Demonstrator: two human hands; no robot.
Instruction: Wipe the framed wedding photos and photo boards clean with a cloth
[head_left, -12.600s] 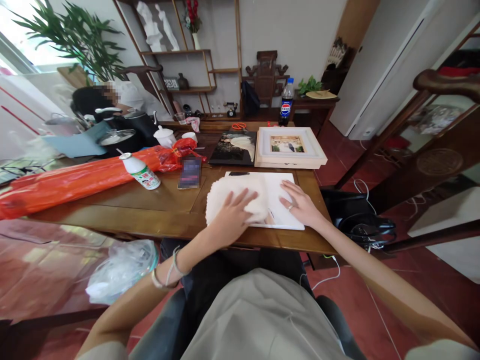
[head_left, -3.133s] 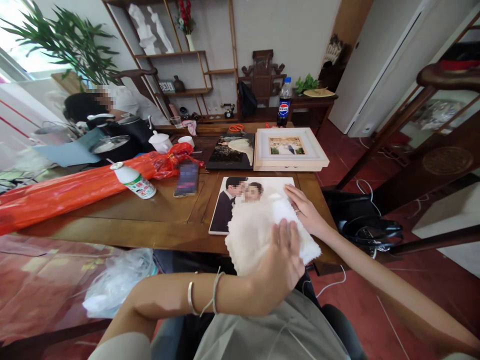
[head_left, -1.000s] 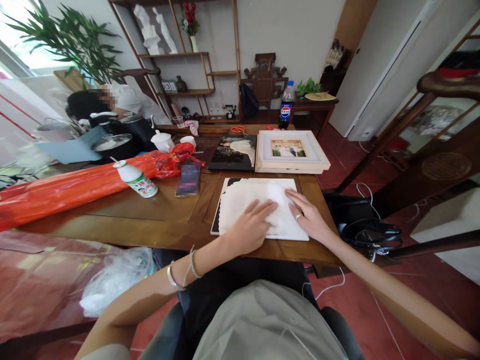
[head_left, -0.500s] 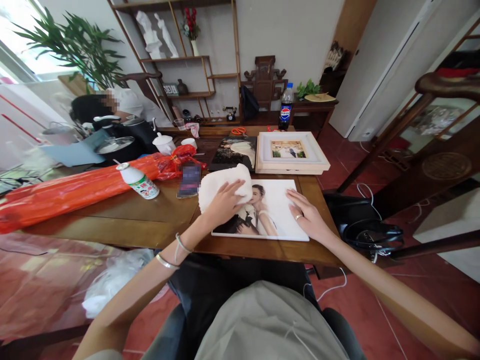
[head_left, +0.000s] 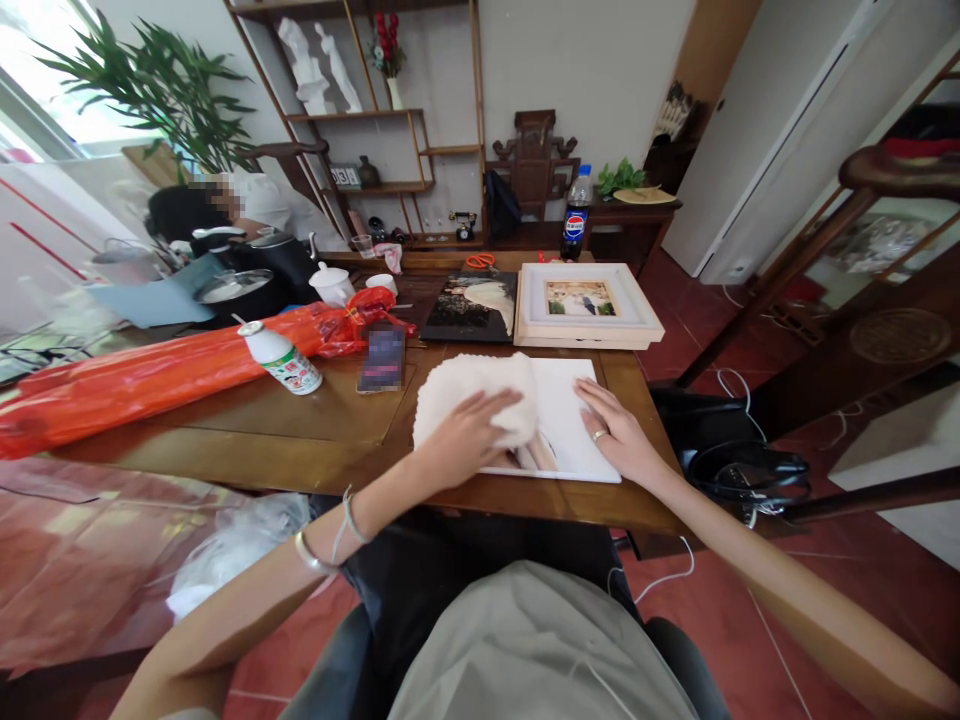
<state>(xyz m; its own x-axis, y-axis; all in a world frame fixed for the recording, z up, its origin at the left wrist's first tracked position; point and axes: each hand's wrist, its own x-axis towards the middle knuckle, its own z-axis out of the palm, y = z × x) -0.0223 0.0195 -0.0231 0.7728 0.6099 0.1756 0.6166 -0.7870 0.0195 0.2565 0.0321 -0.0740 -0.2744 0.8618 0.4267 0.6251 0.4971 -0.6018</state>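
A large photo print on a white board lies flat at the near edge of the wooden table. My left hand presses a white cloth down on the print's left half, fingers spread over the cloth. My right hand rests flat on the print's right edge, fingers apart, a ring on one finger. The cloth hides most of the picture.
Behind the print lie a white picture frame and a dark photo panel. A phone, a white bottle and a long orange plastic bag are to the left. A person sits at the far left. A black bag lies on the floor to the right.
My left hand has slid the cloth from the print's upper left corner down and rightward over the picture. My right hand has stayed on the right edge.
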